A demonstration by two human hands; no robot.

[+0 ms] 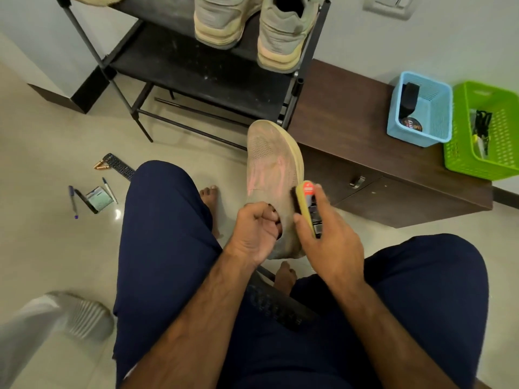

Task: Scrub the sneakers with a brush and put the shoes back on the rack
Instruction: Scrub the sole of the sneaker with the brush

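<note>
A dusty beige-and-pink knit sneaker (269, 164) is held up above the floor, toe pointing away from me. My left hand (254, 233) grips it at the collar, fingers hooked into the opening. My right hand (327, 237) holds a yellow-backed brush (307, 204) with a red label; its dark bristles press against the sneaker's right side near the heel. A black metal shoe rack (196, 77) stands ahead, with two beige sneakers (247, 26) on an upper shelf, heels toward me.
A low brown cabinet (351, 130) stands to the right of the rack, carrying a blue basket (421, 108) and a green basket (483, 130). A remote (119, 166), pens and a small notepad (98, 199) lie on the tiled floor at left. A grey slipper (81, 314) lies at lower left.
</note>
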